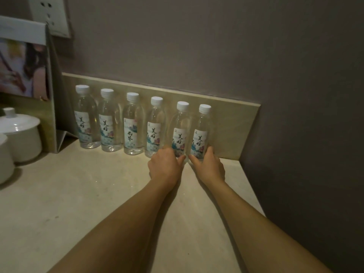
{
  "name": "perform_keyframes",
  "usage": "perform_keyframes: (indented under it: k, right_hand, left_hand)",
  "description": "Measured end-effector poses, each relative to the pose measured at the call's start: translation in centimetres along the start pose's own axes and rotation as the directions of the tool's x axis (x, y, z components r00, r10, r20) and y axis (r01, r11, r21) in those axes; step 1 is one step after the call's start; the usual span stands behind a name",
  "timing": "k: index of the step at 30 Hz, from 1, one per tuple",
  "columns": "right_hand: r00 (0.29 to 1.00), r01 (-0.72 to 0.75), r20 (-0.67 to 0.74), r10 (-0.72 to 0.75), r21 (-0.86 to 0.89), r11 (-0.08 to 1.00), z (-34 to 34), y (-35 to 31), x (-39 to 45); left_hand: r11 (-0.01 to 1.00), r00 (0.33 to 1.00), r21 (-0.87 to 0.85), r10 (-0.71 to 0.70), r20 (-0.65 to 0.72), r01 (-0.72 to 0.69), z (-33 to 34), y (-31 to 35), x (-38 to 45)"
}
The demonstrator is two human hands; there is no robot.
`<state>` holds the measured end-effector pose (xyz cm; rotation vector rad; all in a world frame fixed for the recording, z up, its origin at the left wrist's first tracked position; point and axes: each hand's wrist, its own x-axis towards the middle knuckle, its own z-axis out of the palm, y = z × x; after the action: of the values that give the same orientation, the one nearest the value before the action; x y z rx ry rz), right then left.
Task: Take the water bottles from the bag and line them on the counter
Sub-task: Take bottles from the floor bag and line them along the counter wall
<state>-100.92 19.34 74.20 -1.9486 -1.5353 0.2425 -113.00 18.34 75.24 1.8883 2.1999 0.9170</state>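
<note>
Six water bottles (134,123) upright in row against backsplash (232,123), 9 to 3 o'clock across counter (98,194). Left hand (164,166) grasps fifth bottle (180,129), right hand (209,166) grasps sixth bottle (201,133), likely squaring line. Bag unseen.

Counter (82,194), pale stone: six upright water bottles (133,125) in a row along the back edge; white lidded pots (19,134) and standing card (29,75) at left.
</note>
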Motion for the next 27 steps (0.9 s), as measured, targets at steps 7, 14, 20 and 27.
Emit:
perform_keyframes:
  k: [7,14,20,27]
  right_hand:
    - [1.0,0.001,-0.026,-0.001,-0.031,1.0,0.3,0.0,0.2]
    - [0.998,-0.004,-0.056,0.001,-0.047,0.999,0.4,0.2,0.0]
    - [0.998,0.0,-0.068,-0.003,-0.041,0.999,0.5,0.2,-0.2]
    - [0.998,0.0,-0.064,-0.002,-0.025,1.0,0.5,0.3,-0.1]
  left_hand:
    - [1.0,1.0,0.021,-0.009,-0.013,0.009,0.7,0.0,0.6]
    - [0.999,1.0,0.04,-0.008,-0.02,0.008,1.2,0.2,0.9]
    - [0.997,1.0,0.08,0.019,-0.02,-0.017,1.4,0.1,1.2]
    - [0.994,0.999,0.104,0.042,-0.03,-0.038,1.7,-0.1,1.2]
